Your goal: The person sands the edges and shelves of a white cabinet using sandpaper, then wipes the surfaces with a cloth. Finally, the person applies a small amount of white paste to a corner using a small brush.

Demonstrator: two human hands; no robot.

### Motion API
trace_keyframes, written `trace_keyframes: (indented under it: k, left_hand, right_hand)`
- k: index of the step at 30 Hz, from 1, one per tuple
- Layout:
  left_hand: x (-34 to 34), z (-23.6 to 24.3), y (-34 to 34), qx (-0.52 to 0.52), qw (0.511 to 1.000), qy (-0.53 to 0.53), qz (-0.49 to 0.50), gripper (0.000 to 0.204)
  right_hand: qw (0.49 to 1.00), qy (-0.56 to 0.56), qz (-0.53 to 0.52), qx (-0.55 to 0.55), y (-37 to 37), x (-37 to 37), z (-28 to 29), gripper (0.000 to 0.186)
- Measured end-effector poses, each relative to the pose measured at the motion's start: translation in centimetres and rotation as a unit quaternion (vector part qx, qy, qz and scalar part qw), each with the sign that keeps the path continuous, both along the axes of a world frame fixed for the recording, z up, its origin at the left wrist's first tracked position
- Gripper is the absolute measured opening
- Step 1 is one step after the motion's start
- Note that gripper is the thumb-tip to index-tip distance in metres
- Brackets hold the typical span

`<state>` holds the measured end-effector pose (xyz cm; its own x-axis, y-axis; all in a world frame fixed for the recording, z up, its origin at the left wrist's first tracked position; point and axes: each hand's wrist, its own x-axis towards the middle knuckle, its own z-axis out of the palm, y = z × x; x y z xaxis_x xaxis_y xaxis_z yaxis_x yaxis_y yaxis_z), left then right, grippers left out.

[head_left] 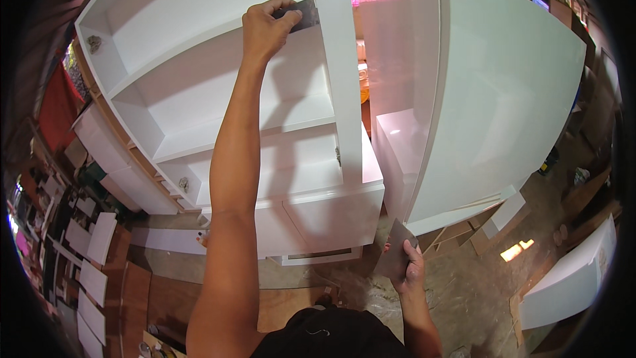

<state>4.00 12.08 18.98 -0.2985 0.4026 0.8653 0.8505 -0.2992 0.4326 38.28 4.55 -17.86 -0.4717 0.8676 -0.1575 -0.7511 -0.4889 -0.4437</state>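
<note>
My left hand (pixel 266 32) reaches up to a white shelf cabinet (pixel 344 93). Its fingers are closed on a small dark grey piece of sandpaper (pixel 306 14), pressed to the shelf's front edge where it meets the upright on the right. Lower down on the right, my right hand (pixel 411 272) grips a larger dark grey sheet of sandpaper (pixel 396 252), thumb on its face. That sheet is held in the air, over the floor. Inside the cabinet, white shelves (pixel 245 139) divide the space, and hinges (pixel 184 184) sit on its side walls.
A large glossy white cabinet (pixel 497 93) stands close on the right, with a narrow gap between the two. White panels (pixel 96 272) and wooden boards lie at the left. Another white piece (pixel 570 285) rests on the floor at the lower right.
</note>
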Motion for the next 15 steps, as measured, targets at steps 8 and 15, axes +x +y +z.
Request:
trace_keyframes:
  k: [8, 15]
  left_hand:
    - [-0.1, 0.4, 0.2, 0.010, 1.000, 0.028, -0.008, 0.031]
    - [0.3, -0.3, -1.7, -0.058, 0.998, -0.001, -0.035, 0.031]
  right_hand:
    - [1.000, -0.003, -0.003, 0.004, -0.2, 0.0, -0.1, 0.030]
    - [1.000, 0.003, -0.005, 0.006, -0.5, 0.1, -0.3, 0.030]
